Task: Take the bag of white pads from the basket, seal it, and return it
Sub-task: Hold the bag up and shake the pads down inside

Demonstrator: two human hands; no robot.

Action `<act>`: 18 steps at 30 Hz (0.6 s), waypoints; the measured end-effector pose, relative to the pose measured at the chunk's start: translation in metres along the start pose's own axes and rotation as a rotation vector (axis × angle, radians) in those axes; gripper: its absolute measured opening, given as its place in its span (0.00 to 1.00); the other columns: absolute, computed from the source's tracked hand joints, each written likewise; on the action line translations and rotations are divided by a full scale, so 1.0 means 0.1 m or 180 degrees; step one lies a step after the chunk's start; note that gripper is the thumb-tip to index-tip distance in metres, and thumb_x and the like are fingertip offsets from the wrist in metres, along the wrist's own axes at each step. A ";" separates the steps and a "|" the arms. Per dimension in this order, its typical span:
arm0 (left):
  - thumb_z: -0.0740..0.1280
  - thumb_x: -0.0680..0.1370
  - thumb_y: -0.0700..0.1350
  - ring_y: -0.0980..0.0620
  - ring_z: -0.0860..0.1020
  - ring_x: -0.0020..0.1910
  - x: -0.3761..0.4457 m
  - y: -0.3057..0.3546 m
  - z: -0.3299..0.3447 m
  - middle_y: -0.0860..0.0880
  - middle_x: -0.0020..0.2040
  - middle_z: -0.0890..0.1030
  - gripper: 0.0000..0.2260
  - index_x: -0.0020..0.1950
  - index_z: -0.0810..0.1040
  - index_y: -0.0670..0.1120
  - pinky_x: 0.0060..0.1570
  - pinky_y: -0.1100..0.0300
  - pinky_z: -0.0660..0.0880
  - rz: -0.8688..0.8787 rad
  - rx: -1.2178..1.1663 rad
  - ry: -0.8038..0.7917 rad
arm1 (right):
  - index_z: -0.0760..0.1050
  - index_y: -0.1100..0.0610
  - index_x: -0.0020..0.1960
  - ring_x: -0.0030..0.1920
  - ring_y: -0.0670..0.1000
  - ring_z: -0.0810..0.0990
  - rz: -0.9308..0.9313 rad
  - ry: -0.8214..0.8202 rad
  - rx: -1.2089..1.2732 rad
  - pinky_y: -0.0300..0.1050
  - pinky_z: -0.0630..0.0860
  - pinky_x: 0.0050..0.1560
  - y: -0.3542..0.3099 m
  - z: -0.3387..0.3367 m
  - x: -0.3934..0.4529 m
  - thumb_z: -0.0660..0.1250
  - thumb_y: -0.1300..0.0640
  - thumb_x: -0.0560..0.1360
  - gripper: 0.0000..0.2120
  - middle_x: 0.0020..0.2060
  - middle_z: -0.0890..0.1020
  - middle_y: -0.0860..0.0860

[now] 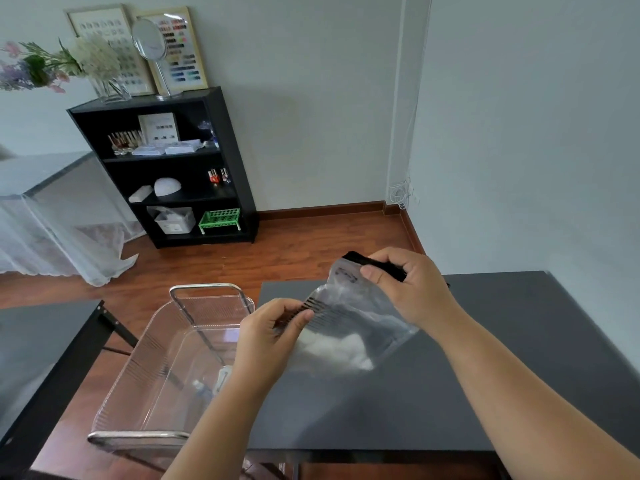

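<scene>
Both hands pinch the bag (346,327) above the worktop (450,393): left hand (266,337) and right hand (412,285) at its top edge. Basket (166,358) sits beside the worktop's left edge.

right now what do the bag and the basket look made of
Bag: thin clear plastic film, glossy, since the white pads show through and it crinkles. Basket: rigid clear plastic, probably acrylic, ribbed walls, floor visible through it; its rim looks like shiny metal, though that is uncertain.
</scene>
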State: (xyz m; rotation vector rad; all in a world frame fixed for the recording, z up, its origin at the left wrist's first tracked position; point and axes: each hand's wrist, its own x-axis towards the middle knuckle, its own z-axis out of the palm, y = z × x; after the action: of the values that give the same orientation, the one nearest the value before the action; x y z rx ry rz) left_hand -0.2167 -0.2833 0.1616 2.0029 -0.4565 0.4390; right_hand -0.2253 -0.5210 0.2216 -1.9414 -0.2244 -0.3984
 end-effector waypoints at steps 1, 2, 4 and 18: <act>0.73 0.74 0.52 0.62 0.79 0.37 -0.01 -0.01 0.00 0.61 0.39 0.82 0.02 0.43 0.82 0.55 0.39 0.72 0.70 -0.0007 0.0001 0.0042 | 0.81 0.42 0.41 0.36 0.39 0.80 -0.0008 0.0023 0.0034 0.30 0.73 0.37 0.00 0.00 0.01 0.71 0.55 0.74 0.07 0.37 0.84 0.39; 0.73 0.74 0.51 0.63 0.78 0.36 -0.02 -0.02 -0.01 0.61 0.37 0.82 0.02 0.43 0.82 0.55 0.38 0.73 0.69 -0.0018 -0.0005 0.0082 | 0.81 0.42 0.41 0.37 0.40 0.80 -0.0007 0.0064 0.0076 0.31 0.74 0.38 0.01 -0.01 0.02 0.71 0.55 0.74 0.08 0.37 0.84 0.39; 0.73 0.74 0.49 0.64 0.77 0.34 -0.03 -0.04 -0.01 0.62 0.35 0.81 0.02 0.41 0.82 0.55 0.36 0.74 0.68 -0.0098 -0.0048 0.0134 | 0.81 0.42 0.41 0.39 0.45 0.81 0.0083 0.0213 0.0203 0.41 0.78 0.39 0.04 -0.05 0.05 0.71 0.54 0.74 0.06 0.38 0.84 0.42; 0.74 0.74 0.49 0.58 0.81 0.43 0.25 0.27 0.12 0.59 0.44 0.85 0.06 0.51 0.84 0.55 0.47 0.64 0.76 -0.0306 -0.0557 -0.0149 | 0.82 0.40 0.43 0.37 0.47 0.82 0.0174 -0.0453 -0.0315 0.43 0.78 0.39 -0.01 0.10 0.08 0.73 0.50 0.72 0.04 0.36 0.85 0.42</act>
State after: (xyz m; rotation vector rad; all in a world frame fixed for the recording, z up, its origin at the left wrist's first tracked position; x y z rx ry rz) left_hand -0.2071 -0.3096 0.1891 1.8599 -0.4112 0.2833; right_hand -0.2169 -0.5114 0.2215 -2.0710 -0.2471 -0.2393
